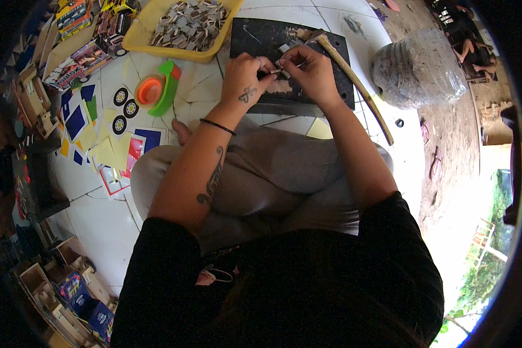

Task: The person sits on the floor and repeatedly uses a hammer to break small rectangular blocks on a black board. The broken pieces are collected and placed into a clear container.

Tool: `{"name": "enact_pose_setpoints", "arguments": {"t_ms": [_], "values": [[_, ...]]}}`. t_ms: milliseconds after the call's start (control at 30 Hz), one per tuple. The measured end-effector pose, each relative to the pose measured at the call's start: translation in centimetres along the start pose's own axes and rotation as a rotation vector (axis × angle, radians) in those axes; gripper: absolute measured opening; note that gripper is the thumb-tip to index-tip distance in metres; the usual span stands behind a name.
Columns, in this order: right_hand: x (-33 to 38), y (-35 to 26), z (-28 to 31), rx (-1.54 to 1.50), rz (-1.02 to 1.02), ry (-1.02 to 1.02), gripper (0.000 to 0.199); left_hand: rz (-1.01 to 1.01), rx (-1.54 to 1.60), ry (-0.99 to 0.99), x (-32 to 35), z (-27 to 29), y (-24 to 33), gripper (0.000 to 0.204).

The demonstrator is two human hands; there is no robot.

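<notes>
Above a black block (pixel 255 37) in front of my crossed legs, my left hand (pixel 246 81) and my right hand (pixel 313 72) meet with fingertips pinched. Between them is a small pale piece (pixel 279 71), too small and covered to name. Another small grey chip (pixel 284 49) lies on the block just beyond my fingers. A hammer (pixel 356 82) with a wooden handle rests along the block's right side, its head on the far edge. The block's top is scuffed brown under my hands.
A yellow basin (pixel 134 37) of small grey-brown chips stands far left. Nearer lie a green tape dispenser (pixel 169 93), several toy wheels (pixel 119 124) and sticker sheets (pixel 103 153). Toy trucks (pixel 78 66) line the left. A plastic-wrapped bundle (pixel 417 69) stands right; people sit beyond.
</notes>
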State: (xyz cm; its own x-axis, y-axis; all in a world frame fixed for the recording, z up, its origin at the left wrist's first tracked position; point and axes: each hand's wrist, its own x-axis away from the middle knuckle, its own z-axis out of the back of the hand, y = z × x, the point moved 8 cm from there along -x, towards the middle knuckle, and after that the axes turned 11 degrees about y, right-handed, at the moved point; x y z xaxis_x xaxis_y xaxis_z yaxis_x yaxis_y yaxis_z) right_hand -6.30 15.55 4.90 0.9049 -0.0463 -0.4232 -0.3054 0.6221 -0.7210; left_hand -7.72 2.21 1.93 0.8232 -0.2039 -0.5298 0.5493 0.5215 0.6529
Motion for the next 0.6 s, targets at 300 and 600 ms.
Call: {"name": "enact_pose_setpoints", "arguments": {"t_ms": [300, 600], "values": [[0.1, 0.1, -0.3, 0.03, -0.051, -0.04, 0.01, -0.026, -0.017, 0.005, 0.0, 0.2, 0.3, 0.012], [0.1, -2.0, -0.2, 0.095, 0.117, -0.058, 0.008, -0.025, -0.021, 0.008, 0.0, 0.2, 0.3, 0.013]]}}
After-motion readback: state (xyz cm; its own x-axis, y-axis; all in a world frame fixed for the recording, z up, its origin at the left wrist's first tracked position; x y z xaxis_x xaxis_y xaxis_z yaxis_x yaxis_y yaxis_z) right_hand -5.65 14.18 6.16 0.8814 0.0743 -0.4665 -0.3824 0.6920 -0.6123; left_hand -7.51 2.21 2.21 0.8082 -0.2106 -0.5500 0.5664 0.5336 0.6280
